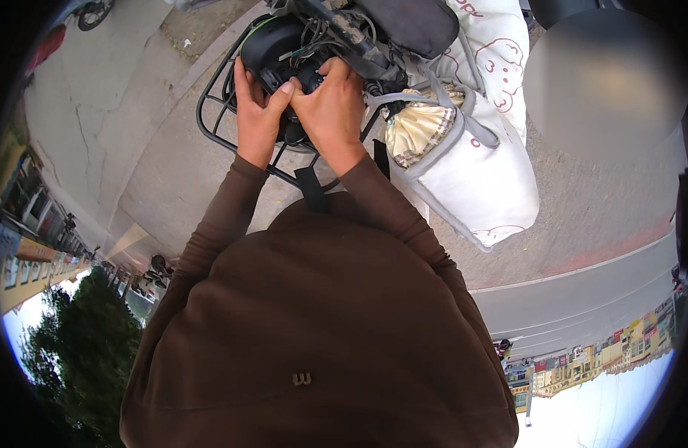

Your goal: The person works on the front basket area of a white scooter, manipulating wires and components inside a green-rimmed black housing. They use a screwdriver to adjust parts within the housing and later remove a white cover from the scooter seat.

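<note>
In front of me a black wire basket point(207, 112) holds a rounded black object with a green edge point(273, 41), kind not clear. My left hand point(258, 119) is closed round a small black plastic part point(271, 79) beside it, fingers on its left and thumb on top. Close against it is my right hand point(331, 112), fingers curled, thumb touching or nearly touching the left thumb. What lies under the right fingers is mostly hidden. Thin loose wires point(303, 46) run just above both hands, below a worn dark handlebar point(351, 33).
A white padded cover point(478, 172) with grey trim and a cartoon print hangs to the right, its cream drawstring cuff point(419, 134) near my right wrist. A dark grey pad point(415, 24) sits behind the handlebar. Black straps point(310, 187) hang at the basket's near rim. Pavement point(157, 172) lies around.
</note>
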`<action>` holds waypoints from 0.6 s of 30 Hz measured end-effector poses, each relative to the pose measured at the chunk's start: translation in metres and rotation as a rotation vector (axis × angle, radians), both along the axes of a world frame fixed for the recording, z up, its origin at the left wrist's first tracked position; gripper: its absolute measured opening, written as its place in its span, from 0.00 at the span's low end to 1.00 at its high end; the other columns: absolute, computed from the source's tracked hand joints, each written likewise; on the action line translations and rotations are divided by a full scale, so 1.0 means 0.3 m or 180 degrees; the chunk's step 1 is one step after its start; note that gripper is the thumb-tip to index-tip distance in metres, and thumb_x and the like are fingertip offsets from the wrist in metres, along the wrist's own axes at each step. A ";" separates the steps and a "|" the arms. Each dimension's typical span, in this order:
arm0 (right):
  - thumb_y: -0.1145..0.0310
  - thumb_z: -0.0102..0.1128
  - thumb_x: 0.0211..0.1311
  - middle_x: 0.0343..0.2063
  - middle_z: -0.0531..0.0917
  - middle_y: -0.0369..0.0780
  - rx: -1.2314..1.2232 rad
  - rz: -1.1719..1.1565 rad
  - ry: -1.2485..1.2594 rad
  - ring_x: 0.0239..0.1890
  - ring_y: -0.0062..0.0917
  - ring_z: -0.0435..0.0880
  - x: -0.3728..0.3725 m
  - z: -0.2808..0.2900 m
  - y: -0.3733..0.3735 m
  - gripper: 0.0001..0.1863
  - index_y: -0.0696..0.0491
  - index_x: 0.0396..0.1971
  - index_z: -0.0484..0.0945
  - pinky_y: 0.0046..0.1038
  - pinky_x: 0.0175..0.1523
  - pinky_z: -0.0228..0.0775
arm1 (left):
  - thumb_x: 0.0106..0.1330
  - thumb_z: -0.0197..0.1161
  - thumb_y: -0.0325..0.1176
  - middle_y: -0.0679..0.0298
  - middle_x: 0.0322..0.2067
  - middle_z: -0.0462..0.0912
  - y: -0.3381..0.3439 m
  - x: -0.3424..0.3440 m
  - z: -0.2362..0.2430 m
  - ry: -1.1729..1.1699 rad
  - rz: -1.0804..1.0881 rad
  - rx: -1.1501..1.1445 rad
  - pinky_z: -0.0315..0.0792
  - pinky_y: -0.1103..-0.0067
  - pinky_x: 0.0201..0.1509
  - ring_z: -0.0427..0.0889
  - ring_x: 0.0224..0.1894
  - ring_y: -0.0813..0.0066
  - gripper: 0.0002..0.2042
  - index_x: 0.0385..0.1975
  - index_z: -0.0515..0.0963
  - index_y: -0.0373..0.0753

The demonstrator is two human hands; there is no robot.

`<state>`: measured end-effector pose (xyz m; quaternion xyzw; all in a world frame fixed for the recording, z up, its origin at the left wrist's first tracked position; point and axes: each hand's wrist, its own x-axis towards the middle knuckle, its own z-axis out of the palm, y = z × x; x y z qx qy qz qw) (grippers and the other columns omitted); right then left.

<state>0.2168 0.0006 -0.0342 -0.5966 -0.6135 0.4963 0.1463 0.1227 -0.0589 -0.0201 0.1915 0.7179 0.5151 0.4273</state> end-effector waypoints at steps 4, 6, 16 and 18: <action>0.59 0.71 0.46 0.33 0.78 0.50 -0.0080 -0.0074 0.0240 0.40 0.47 0.77 0.011 0.002 -0.003 0.24 0.59 0.35 0.70 0.40 0.46 0.71 | 0.63 0.58 0.24 0.54 0.58 0.68 -0.010 0.006 -0.054 0.0521 0.0175 -0.0122 0.64 0.75 0.63 0.70 0.58 0.68 0.36 0.69 0.47 0.32; 0.58 0.66 0.54 0.37 0.79 0.52 -0.0441 -0.0056 0.0426 0.42 0.48 0.79 0.031 -0.007 -0.001 0.24 0.60 0.41 0.69 0.40 0.46 0.72 | 0.63 0.57 0.23 0.55 0.56 0.70 -0.006 0.006 -0.058 0.0722 0.0128 -0.0165 0.66 0.76 0.61 0.73 0.56 0.70 0.33 0.68 0.50 0.33; 0.64 0.61 0.61 0.44 0.81 0.43 -0.1837 -0.0172 0.1980 0.47 0.27 0.79 0.057 -0.194 0.029 0.21 0.61 0.50 0.74 0.26 0.54 0.68 | 0.60 0.61 0.21 0.52 0.53 0.72 0.003 -0.017 -0.036 0.0723 0.0098 -0.0589 0.69 0.76 0.58 0.75 0.54 0.68 0.36 0.67 0.51 0.31; 0.65 0.62 0.60 0.45 0.81 0.41 -0.1798 0.0005 0.2127 0.46 0.24 0.78 0.057 -0.244 0.023 0.20 0.60 0.49 0.75 0.25 0.54 0.68 | 0.60 0.61 0.22 0.52 0.53 0.72 0.006 -0.017 -0.038 0.0739 0.0065 -0.0626 0.70 0.76 0.58 0.75 0.54 0.68 0.36 0.67 0.50 0.32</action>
